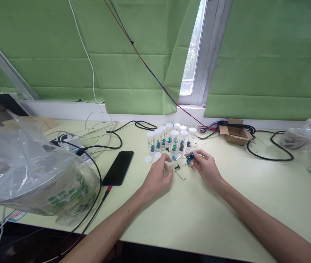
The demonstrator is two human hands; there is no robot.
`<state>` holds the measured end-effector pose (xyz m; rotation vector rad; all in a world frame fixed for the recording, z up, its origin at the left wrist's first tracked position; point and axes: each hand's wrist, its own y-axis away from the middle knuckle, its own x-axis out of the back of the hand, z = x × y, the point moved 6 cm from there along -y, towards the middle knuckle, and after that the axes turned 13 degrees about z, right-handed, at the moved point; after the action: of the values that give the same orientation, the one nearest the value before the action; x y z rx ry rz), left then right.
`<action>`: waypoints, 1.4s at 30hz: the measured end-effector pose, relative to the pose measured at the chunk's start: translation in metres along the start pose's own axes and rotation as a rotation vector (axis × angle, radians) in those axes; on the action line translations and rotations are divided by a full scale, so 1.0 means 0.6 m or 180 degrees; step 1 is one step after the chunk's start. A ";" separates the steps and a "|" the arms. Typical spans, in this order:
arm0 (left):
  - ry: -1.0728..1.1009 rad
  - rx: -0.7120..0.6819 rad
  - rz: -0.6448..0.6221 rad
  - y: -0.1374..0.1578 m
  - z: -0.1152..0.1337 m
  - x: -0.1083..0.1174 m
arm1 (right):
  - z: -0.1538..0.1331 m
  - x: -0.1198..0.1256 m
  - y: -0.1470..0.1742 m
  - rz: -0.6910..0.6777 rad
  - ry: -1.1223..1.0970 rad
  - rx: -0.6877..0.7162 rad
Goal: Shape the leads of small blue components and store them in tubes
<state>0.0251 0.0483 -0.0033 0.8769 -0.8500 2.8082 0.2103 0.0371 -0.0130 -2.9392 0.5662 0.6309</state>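
Note:
My left hand (159,173) curls round what looks like a clear plastic vial (171,165), partly hidden by the fingers. Between the fingertips of my right hand (206,166) are small shiny blue metal parts (190,157); their exact kind is too small to tell. On the table between my hands lie a small black part (177,166) and an L-shaped hex key (180,175). Just beyond stands a cluster of clear vials with white caps (174,140), with blue, green or black parts and thin metal rods inside. A loose white cap (148,159) lies at their left.
Left of my hands, a black phone (118,168) lies with a cable plugged in. A plastic bag holding a round tub (43,182) fills the left side. At the back right are an open cardboard box (234,135) and looped black cables (270,157).

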 end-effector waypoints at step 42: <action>0.0506 0.0159 -0.0068 0.004 0.005 -0.009 | 0.007 0.001 0.007 -0.0028 0.0160 -0.0014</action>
<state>0.0307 0.0452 -0.0054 0.6533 -0.7468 2.8450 0.2076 0.0334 -0.0170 -2.9674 0.5568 0.5594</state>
